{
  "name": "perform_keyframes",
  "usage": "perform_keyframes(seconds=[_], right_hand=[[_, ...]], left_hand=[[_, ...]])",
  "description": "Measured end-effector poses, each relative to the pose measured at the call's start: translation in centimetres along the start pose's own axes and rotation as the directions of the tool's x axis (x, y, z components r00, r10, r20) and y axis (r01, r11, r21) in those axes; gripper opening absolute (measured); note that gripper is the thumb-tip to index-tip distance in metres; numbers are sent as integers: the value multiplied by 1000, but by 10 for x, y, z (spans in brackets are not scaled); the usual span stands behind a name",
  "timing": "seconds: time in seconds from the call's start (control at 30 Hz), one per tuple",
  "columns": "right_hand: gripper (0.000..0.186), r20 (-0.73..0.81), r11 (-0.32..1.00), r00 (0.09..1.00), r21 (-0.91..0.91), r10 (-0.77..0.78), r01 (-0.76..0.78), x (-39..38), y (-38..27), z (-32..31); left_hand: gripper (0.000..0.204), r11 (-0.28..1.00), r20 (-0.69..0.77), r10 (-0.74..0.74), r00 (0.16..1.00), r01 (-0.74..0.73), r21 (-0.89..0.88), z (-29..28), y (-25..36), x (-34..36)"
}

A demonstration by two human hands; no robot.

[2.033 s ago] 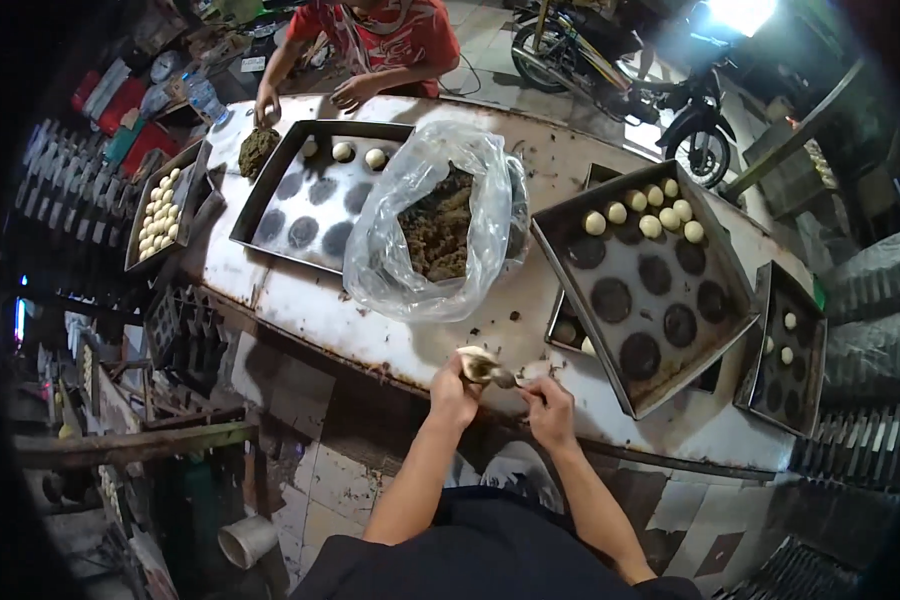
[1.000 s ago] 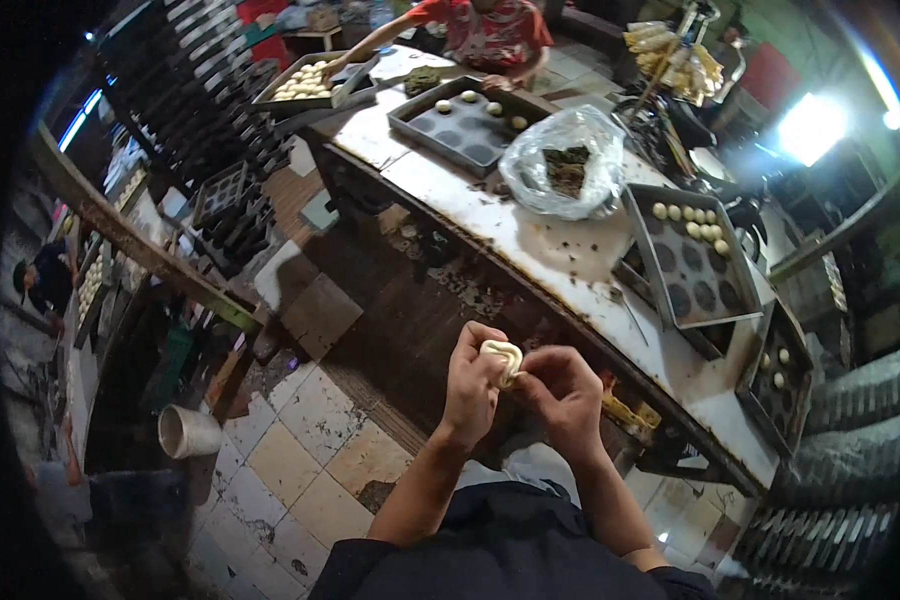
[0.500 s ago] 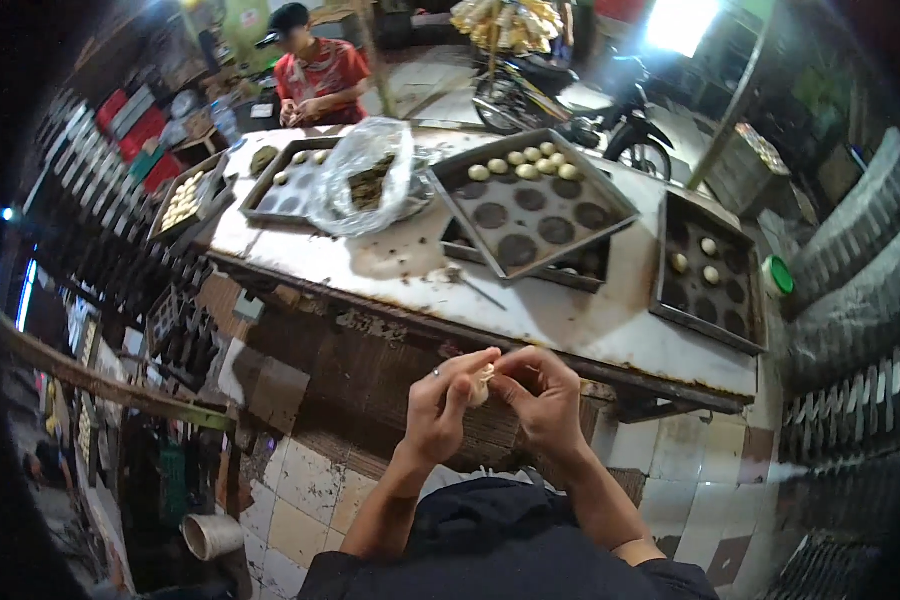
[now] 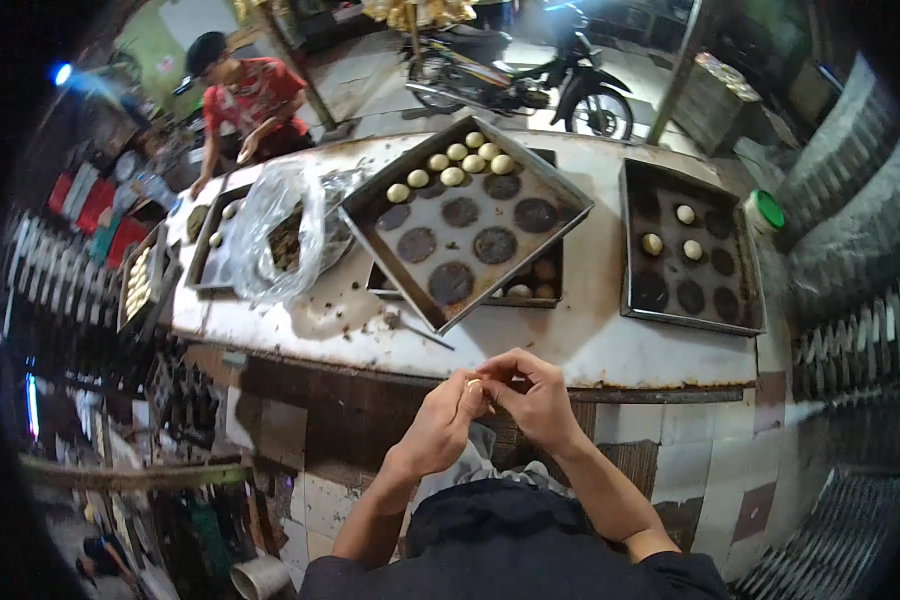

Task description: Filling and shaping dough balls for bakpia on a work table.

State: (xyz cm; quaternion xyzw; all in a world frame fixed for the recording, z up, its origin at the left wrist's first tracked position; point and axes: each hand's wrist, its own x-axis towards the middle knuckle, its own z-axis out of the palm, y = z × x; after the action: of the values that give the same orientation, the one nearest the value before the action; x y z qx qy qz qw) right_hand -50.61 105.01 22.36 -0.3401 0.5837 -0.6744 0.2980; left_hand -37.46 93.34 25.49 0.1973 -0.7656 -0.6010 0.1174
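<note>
In the head view, both bare hands are close together in front of the near edge of the white table [image 4: 590, 350], with a small piece of pale dough [image 4: 474, 384] between them. The left hand [image 4: 440, 422] has its thumb and fingers closed around the dough. The right hand [image 4: 538, 397] is curled, its thumb and forefinger touching the dough; the fingertips overlap it, so I cannot tell whether they pinch it.

On the table, a tilted metal mould tray [image 4: 457, 248] with dough balls [image 4: 474, 163] along its far side rests across a lower tray [image 4: 530, 301]. Left of it stands an open plastic bag [image 4: 312, 212] containing dark filling [image 4: 286, 242]; a thin-handled tool [image 4: 426, 335] lies nearer the hands. Another mould tray [image 4: 692, 322] on the right holds three balls. Beyond the table's far left end is a co-worker [image 4: 253, 105] in a red shirt.
</note>
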Motion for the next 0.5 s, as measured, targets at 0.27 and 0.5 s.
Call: perform_keyframes(seconds=[0.27, 0.5], right_hand=[[35, -263, 976, 965, 209, -11, 69, 47, -3, -36], [44, -394, 573, 870, 802, 296, 169, 63, -14, -73]], left_hand=[[42, 978, 427, 190, 884, -131, -164, 0, 7, 126], [18, 642, 368, 661, 654, -747, 176, 76, 34, 226]])
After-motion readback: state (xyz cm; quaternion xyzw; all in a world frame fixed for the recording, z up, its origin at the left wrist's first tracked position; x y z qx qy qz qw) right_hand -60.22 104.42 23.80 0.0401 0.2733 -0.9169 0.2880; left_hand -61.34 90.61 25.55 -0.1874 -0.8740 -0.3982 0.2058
